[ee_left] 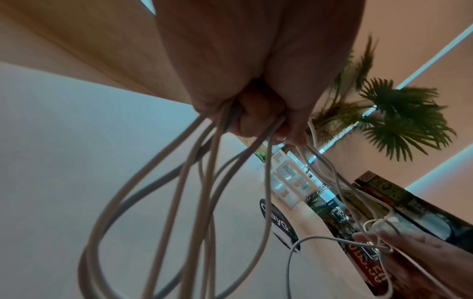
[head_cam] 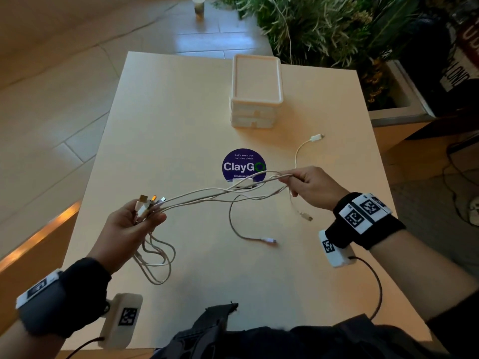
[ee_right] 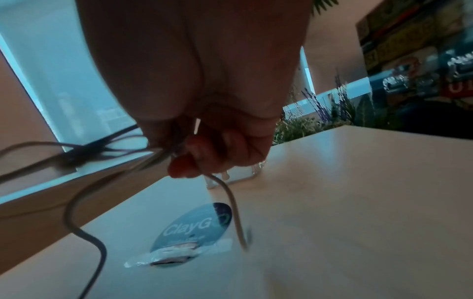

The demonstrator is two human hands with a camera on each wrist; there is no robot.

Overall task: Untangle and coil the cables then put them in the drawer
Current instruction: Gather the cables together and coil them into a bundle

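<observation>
Pale worktop [head_cam: 181,120], square, matt. Far side: white drawer unit [head_cam: 255,92], stacked shallow drawers, all closed, raised rim on top. Centre: round purple ClayGo sticker [head_cam: 243,164].

White cables [head_cam: 207,194]: thin, several strands, held in the air above the worktop and stretched between both hands, crossing one another mid-span. Three loose ends with white connectors trail onto the worktop to the right; slack loops hang below the left hand.

Left hand [head_cam: 129,226]: palm up, fingers curled round the bundle, USB plugs [head_cam: 151,200] sticking up past the fingertips.

Right hand [head_cam: 313,186]: fingers pinching the strands at the other end.
</observation>
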